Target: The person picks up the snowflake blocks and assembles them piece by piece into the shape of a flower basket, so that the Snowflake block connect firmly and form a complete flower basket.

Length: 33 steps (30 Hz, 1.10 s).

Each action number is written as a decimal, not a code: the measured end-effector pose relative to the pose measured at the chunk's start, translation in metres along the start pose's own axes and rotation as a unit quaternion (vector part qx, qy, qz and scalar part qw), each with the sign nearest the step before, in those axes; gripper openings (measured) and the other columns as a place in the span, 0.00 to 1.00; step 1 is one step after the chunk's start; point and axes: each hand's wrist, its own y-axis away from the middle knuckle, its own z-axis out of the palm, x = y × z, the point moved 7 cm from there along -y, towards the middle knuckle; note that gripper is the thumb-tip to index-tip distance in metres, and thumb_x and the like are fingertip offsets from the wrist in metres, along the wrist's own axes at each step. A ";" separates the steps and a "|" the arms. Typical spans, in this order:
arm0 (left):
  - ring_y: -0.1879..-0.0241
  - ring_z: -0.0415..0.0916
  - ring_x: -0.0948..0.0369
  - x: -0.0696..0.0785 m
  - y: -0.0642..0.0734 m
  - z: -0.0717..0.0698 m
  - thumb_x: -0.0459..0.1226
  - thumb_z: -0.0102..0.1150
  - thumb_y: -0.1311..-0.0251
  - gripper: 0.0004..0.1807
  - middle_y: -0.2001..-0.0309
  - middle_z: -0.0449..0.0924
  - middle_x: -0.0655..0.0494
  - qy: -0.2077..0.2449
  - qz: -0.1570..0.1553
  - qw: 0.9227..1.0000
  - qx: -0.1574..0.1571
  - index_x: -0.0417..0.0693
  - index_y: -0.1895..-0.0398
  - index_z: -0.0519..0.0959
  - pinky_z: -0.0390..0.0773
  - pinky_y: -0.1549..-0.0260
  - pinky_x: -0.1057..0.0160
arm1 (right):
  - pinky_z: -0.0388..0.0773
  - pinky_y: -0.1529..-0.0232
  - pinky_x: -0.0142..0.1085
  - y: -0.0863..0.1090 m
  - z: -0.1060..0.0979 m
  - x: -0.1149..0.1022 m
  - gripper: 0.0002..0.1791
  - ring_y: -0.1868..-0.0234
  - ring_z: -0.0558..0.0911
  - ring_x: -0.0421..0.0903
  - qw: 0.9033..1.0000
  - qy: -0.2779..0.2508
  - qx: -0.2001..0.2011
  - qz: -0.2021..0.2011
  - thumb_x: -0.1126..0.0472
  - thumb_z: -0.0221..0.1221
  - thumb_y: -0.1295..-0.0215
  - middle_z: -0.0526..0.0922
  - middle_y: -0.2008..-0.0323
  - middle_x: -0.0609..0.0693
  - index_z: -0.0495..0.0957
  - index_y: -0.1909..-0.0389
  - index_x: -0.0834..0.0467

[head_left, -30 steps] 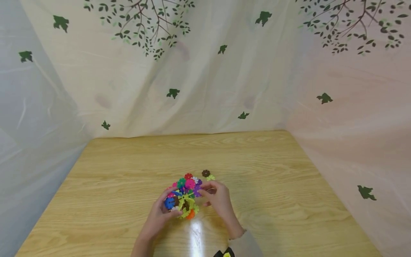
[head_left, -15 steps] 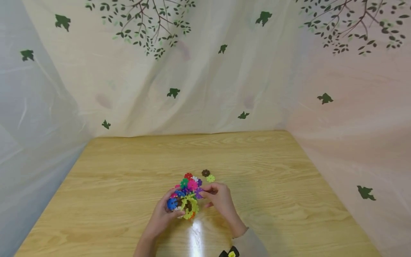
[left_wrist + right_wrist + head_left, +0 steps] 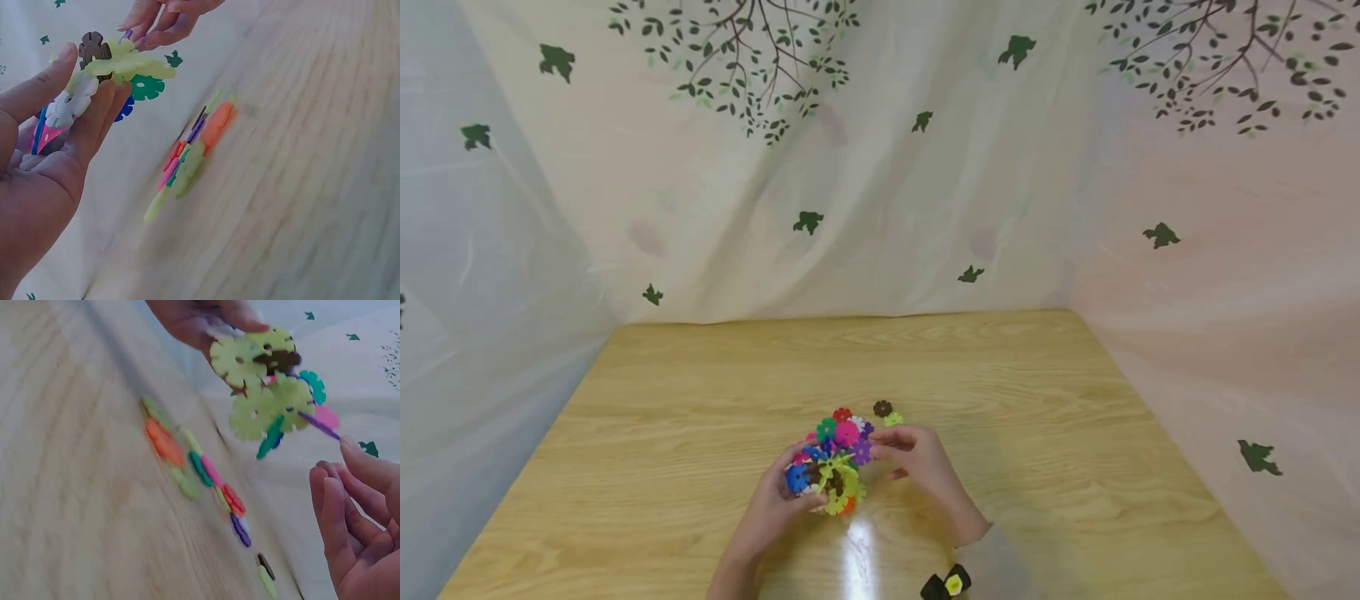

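My left hand holds a cluster of joined, notched flower-shaped plastic discs, with yellow-green discs in front and a brown disc among them. A white disc lies against the left fingers. From the cluster's right side sticks out a purple disc, seen edge-on in the right wrist view. The thumb of my right hand is at that disc's outer edge. Its other fingers are loosely bent, with a gap below the thumb in the right wrist view.
Loose discs lie on the wooden table beyond and beneath the cluster, among them an orange one and a red one. A brown disc and a yellow-green disc sit by the right fingers. Printed curtains border the table.
The right fingertips have eased back slightly from the purple disc, which stays in the cluster. The cluster in the left hand has tilted a little and shifted slightly left over the last half second.
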 end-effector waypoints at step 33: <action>0.54 0.80 0.66 0.017 -0.018 -0.022 0.23 0.60 0.44 0.39 0.46 0.74 0.58 0.060 -0.001 0.997 0.045 0.39 0.29 0.56 0.84 0.57 0.69 | 0.82 0.77 0.33 -0.064 -0.034 0.017 0.04 0.71 0.80 0.44 0.982 0.164 0.074 0.048 0.67 0.60 0.35 0.82 0.66 0.56 0.78 0.61 0.62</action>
